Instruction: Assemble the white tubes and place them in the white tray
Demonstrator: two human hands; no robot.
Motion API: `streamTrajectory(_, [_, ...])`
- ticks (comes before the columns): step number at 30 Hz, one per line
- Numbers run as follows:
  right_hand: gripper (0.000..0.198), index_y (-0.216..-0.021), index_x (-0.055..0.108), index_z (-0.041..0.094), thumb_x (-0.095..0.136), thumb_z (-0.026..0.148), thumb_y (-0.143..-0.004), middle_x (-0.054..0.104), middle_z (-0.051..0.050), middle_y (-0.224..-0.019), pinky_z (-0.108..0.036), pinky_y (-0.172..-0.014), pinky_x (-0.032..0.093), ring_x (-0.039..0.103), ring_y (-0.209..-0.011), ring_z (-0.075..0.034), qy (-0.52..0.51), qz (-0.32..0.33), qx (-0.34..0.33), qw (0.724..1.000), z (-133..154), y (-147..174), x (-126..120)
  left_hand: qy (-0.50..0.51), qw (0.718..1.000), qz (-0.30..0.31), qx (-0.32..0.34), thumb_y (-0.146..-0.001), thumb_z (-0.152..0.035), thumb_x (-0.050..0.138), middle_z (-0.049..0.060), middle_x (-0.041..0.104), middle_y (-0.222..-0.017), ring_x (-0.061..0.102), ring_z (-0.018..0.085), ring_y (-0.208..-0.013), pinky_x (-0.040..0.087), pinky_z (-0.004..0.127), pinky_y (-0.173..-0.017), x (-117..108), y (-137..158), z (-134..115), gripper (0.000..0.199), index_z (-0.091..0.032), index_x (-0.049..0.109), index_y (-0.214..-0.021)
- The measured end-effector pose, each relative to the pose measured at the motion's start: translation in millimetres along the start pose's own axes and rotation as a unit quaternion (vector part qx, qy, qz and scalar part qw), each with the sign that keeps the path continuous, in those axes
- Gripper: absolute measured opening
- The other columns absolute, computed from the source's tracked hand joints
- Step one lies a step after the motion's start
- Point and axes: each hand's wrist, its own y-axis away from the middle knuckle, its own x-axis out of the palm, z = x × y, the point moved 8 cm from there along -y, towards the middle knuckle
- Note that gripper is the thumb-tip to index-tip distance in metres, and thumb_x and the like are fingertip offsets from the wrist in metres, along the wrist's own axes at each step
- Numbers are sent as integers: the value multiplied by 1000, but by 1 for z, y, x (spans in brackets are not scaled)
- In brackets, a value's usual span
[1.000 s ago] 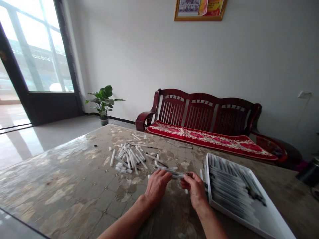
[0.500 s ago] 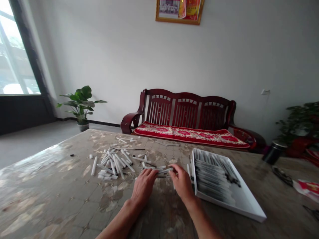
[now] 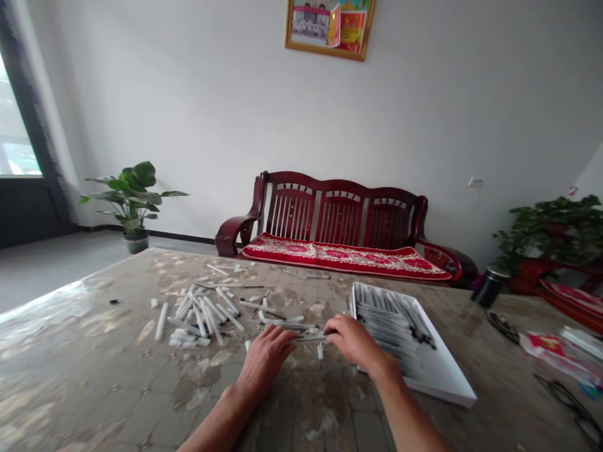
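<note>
A slim pen (image 3: 311,338) lies level between my two hands, just above the tabletop. My left hand (image 3: 267,353) is closed on its left end, and the fingers of my right hand (image 3: 352,339) pinch its right end. The fingertips are partly hidden. Beneath the pen, a small white cap (image 3: 320,351) rests on the table. To the left of my left hand spreads a loose pile of white pen barrels and caps (image 3: 202,317). Beside my right forearm stands a shallow white box (image 3: 447,370) holding rows of clear pens (image 3: 384,323) with dark tips.
The patterned table (image 3: 117,389) also bears a black canister (image 3: 490,287), eyeglasses (image 3: 565,398), a dark cord (image 3: 502,327) and a red-and-white plastic packet (image 3: 549,347) at right. Beyond it are a wooden bench (image 3: 339,213) with a red cover and a potted plant (image 3: 136,194).
My right hand has shifted a little right and turned flatter, still at the pen's end. A small white cap now shows below the pen. The whole view has swung slightly right.
</note>
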Motion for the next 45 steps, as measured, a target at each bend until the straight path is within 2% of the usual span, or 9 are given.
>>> streamTrajectory(5, [21,-80,76,24,56,17,-76,73,-3,-84,-28,-77,44,65,-84,-21,-6,-95,44,994,-78,22,-43,3,994,-71,-81,-95,-29,48,4,73,-104,66,22,-101,54,33,-86,-10,2,19,27,-28,66,-115])
streamTrajectory(11, [24,-89,77,20,55,18,-80,73,-12,-93,-35,-82,45,67,-89,-27,197,-150,184,951,-184,63,-87,2,987,-97,-126,-94,-28,48,3,73,-100,66,21,-97,53,34,-86,-8,3,32,23,-28,69,-103])
streamTrajectory(15, [23,-90,77,21,55,19,-82,73,-11,-92,-34,-77,45,68,-87,-27,245,-135,215,936,-209,73,-83,15,985,-108,-134,-93,-28,47,3,73,-101,66,21,-97,53,35,-87,-10,3,34,23,-28,69,-101])
streamTrajectory(21, [25,-94,76,20,54,21,-83,74,-12,-94,-35,-77,47,68,-88,-28,246,-132,213,936,-208,68,-76,31,979,-122,-157,-94,-29,46,3,72,-99,66,21,-95,52,33,-85,-17,6,40,24,-28,70,-100])
streamTrajectory(27, [25,-91,74,21,51,22,-82,74,-11,-98,-36,-83,48,67,-92,-27,129,-182,139,965,-153,35,-60,87,962,-172,-193,-95,-32,42,3,72,-95,67,20,-94,50,32,-86,-22,8,44,27,-26,69,-96])
streamTrajectory(33, [20,-85,74,26,55,19,-83,74,-4,-93,-30,-81,47,68,-89,-22,-43,-90,7,995,-6,-20,30,159,876,-332,-312,-95,-38,36,5,70,-90,66,21,-86,50,32,-81,-47,26,84,29,-23,62,-91])
streamTrajectory(37, [18,-92,73,25,60,17,-84,73,-5,-99,-28,-80,46,68,-96,-22,12,-29,-11,999,74,-53,84,155,810,-412,-387,-94,-38,35,5,69,-88,65,22,-84,49,34,-76,-68,44,109,29,-23,61,-94])
streamTrajectory(40, [15,-98,72,24,62,23,-86,72,-6,-105,-28,-81,46,67,-101,-22,70,7,-1,998,110,-77,115,156,768,-460,-417,-92,-35,39,4,68,-83,64,21,-78,47,32,-71,-77,56,121,26,-23,62,-91])
streamTrajectory(45, [21,-106,69,21,59,27,-89,69,-9,-116,-30,-85,47,64,-108,-23,136,39,24,990,134,-105,146,150,759,-470,-425,-88,-29,45,4,68,-87,63,21,-77,47,32,-70,-76,60,133,21,-22,64,-93])
